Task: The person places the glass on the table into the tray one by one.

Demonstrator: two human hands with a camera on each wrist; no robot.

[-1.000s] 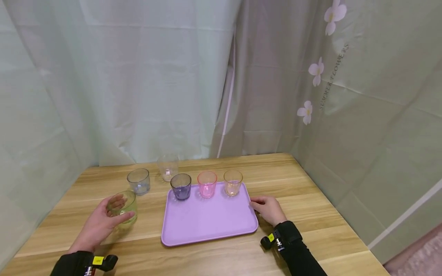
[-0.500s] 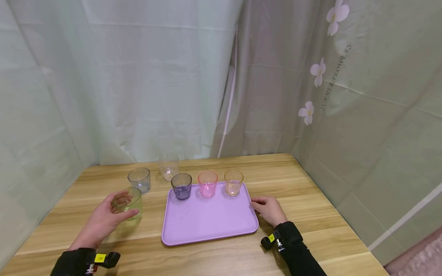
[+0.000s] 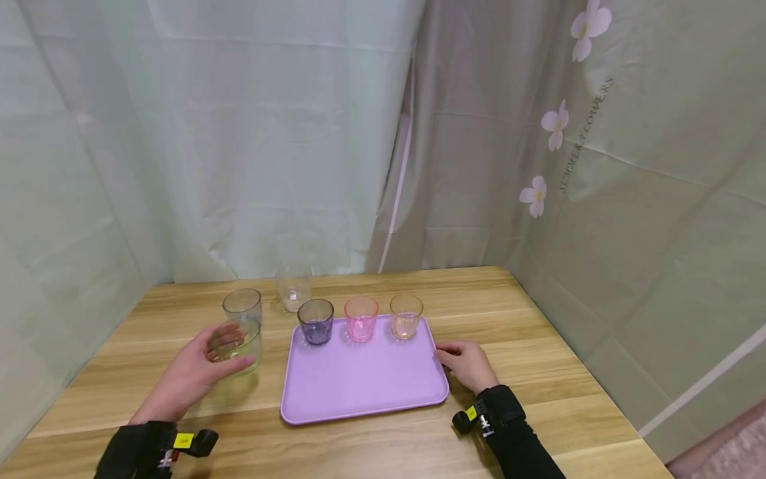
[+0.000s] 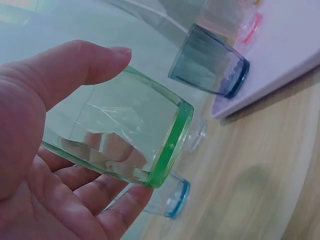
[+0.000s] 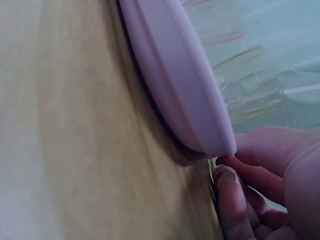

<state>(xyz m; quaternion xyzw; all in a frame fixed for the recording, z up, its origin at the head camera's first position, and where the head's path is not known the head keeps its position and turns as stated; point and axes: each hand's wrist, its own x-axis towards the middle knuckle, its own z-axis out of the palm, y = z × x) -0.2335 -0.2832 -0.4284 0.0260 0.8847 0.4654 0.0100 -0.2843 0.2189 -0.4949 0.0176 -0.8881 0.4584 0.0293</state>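
Note:
My left hand (image 3: 185, 376) grips a green-tinted glass (image 4: 172, 145) round its side, thumb on one side and fingers on the other, above the table left of the tray. Part of the glass overlaps a blue-grey glass (image 3: 242, 301) behind it in the head view. With its thumb and curled fingers, my right hand (image 3: 469, 368) holds the right edge of a lilac tray (image 3: 365, 386); the thumb tip is hidden by the rim in the right wrist view. Along the tray's back stand a dark purple glass (image 3: 315, 327), a pink glass (image 3: 361, 324) and an amber glass (image 3: 405, 322).
A clear glass (image 3: 294, 293) stands behind the tray's back left corner. The wooden table (image 3: 526, 332) reaches back to pale curtains (image 3: 287, 146), with a flower-printed curtain (image 3: 634, 219) along the right side.
My left hand has carried the green glass right and slightly farther back, toward the blue-grey glass. The right hand and the tray have stayed in place.

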